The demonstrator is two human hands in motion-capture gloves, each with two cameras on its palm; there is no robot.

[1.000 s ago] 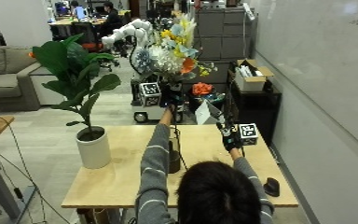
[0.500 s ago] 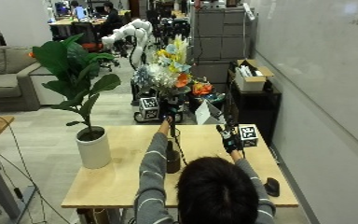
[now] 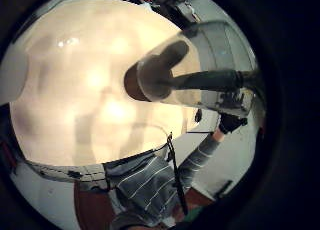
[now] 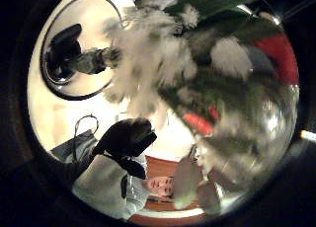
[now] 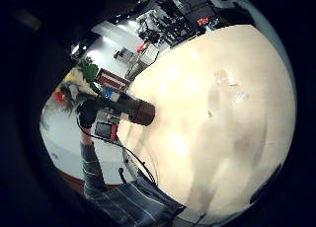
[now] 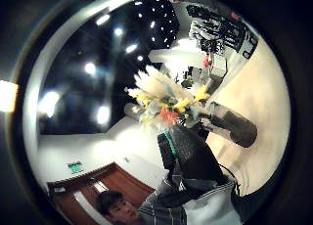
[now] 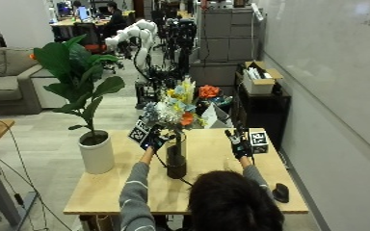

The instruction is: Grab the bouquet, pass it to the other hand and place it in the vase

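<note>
From outside, the bouquet (image 7: pixel 174 108) now stands with its stems down in the dark vase (image 7: pixel 175 161) on the table (image 7: pixel 101 192), lower than half a second ago when it was held above the rim; the left hand (image 7: pixel 153 139) has come down with it and grips the stems just above the vase, beside the potted plant (image 7: pixel 85 96). The right hand (image 7: pixel 239 144) hovers apart over the table, fingers straight, holding nothing. In the left palm views the blooms (image 4: pixel 207 89) fill the frame and the vase (image 3: pixel 200 65) sits close below.
</note>
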